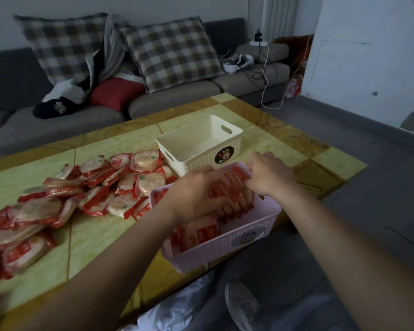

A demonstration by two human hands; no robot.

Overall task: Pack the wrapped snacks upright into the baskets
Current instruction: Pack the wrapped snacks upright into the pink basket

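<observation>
left hand (pixel 196 194): over the pink basket, fingers curled down round the near part of the upright snacks, slightly blurred
right hand (pixel 270 175): at the basket's far end, fingertips bent and pinching the tops of the last packs in the row
upright snacks (pixel 234 197): red-edged wrapped packs standing on edge in a tight row along the far half of the basket, between the two hands
leaning pack (pixel 201 232): near end of the same basket, face up and tilted, not upright
pink basket (pixel 225 252): on the table's near right edge, partly overhanging it
white basket (pixel 201 161): just behind the pink one, nothing seen inside
loose snacks (pixel 93 187): big heap lying flat across the left of the table, apart from both hands
table (pixel 93 235): yellow-green tiled top
background: grey sofa (pixel 177 101) with checked cushions (pixel 170 51)
</observation>
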